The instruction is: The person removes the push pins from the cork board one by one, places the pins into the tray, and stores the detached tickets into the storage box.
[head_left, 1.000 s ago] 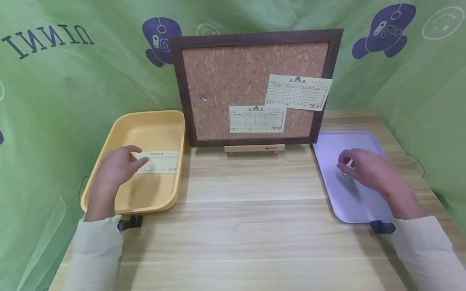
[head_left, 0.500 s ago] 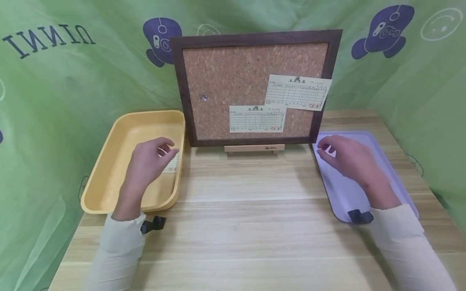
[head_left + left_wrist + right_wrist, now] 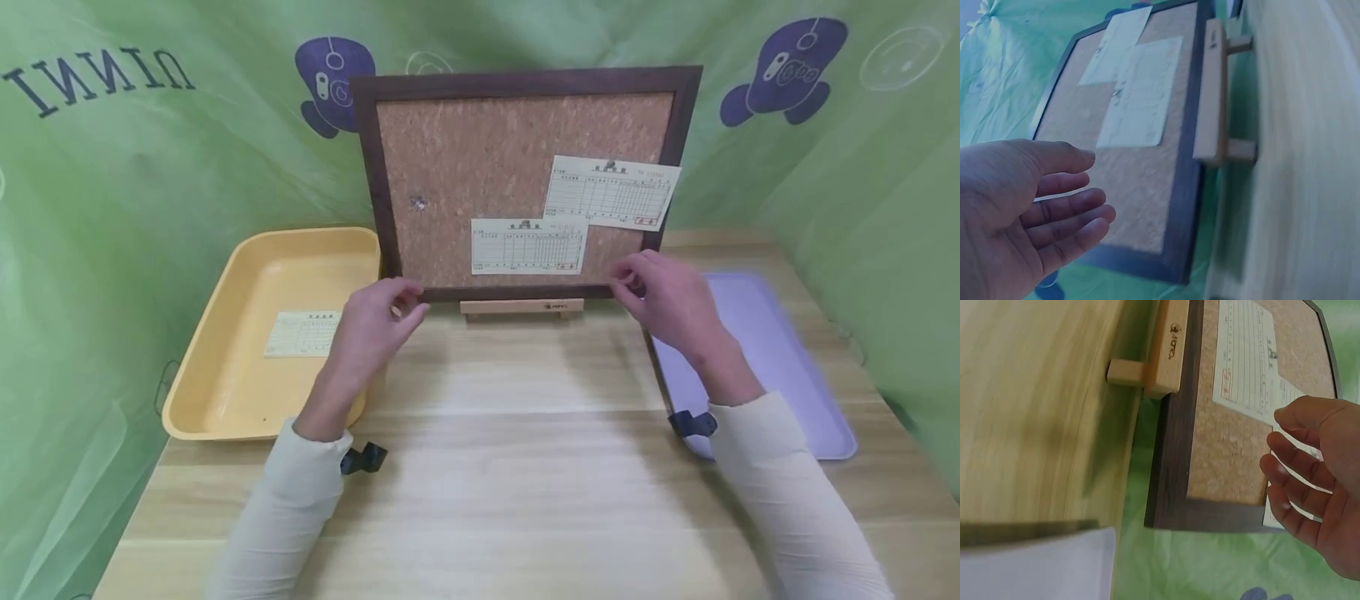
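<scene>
Nothing shows between the fingers of my left hand (image 3: 375, 325), which hovers before the lower left corner of the framed cork board (image 3: 465, 150). Loosely bent fingers also show on my right hand (image 3: 667, 296), by the board's lower right corner, with no object visible in them. In the wrist views, thumb and fingers stand apart on the left hand (image 3: 1041, 212) and the right hand (image 3: 1316, 469). Two printed slips hang on the cork: the upper right slip (image 3: 611, 193) overlaps the lower slip (image 3: 528, 247). A small clear pin (image 3: 418, 202) sits at the cork's left.
The yellow tray (image 3: 217, 333) at left holds another printed slip (image 3: 296, 335), partly behind my left hand. A purple tray (image 3: 772, 358) lies at right, partly under my right arm. A wooden stand (image 3: 521, 307) supports the board. Green printed cloth (image 3: 150, 167) surrounds the wooden table (image 3: 487, 467).
From above the yellow tray my left hand has moved right to the board. My right hand has moved left and forward from the purple tray, where a small clear thing showed beneath its fingers.
</scene>
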The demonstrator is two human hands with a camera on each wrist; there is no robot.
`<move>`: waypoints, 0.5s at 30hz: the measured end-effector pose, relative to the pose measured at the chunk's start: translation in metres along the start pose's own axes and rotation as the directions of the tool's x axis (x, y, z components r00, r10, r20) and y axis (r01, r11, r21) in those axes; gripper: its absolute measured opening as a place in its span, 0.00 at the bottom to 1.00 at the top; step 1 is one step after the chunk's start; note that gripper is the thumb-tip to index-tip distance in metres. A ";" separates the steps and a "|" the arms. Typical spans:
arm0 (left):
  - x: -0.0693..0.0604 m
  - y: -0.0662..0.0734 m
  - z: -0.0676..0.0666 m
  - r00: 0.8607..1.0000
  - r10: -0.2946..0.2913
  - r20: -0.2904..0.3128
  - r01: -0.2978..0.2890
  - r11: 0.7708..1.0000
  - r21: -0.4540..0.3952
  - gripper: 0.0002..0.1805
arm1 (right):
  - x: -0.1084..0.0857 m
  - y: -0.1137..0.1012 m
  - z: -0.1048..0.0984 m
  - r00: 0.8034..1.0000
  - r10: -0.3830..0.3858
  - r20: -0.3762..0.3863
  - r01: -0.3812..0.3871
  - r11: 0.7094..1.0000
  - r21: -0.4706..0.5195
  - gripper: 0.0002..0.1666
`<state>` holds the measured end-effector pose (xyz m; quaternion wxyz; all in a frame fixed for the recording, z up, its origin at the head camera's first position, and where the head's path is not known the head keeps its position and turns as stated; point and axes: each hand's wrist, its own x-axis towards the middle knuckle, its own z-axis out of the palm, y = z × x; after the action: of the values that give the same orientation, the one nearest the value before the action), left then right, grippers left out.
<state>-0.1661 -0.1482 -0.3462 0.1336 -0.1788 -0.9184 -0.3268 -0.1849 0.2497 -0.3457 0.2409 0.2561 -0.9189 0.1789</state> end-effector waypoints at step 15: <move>0.018 0.008 0.054 0.999 -0.044 -0.007 0.043 0.998 -0.046 0.19 | 0.048 -0.020 0.029 0.997 0.073 -0.024 -0.071 0.994 0.084 0.10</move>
<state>-0.1860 -0.1030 -0.3761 0.1260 -0.1605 -0.9137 -0.3514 -0.2199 0.2022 -0.3402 0.2358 0.2301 -0.9160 0.2289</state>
